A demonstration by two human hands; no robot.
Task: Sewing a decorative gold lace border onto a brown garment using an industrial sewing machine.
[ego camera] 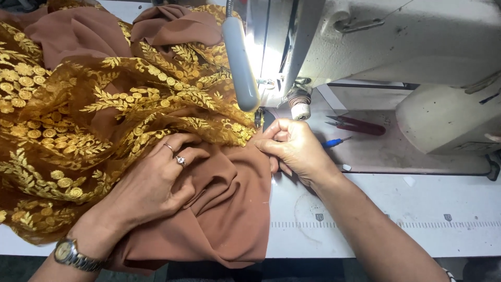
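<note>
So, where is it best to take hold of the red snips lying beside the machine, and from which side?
Grip the red snips by the red handle end, coming from the right: the pointed metal tips face left toward the right hand, and the handle lies flat and unobstructed.

One head-worn view (no second) looks steeply down, close over the sewing machine (396, 47) table (417, 209).

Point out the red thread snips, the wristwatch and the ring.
red thread snips (360, 125), head view, on the red handle, lying on the machine bed.
wristwatch (67, 251), head view, on its round dial, left wrist.
ring (180, 161), head view, on its stone, left hand finger.
</note>
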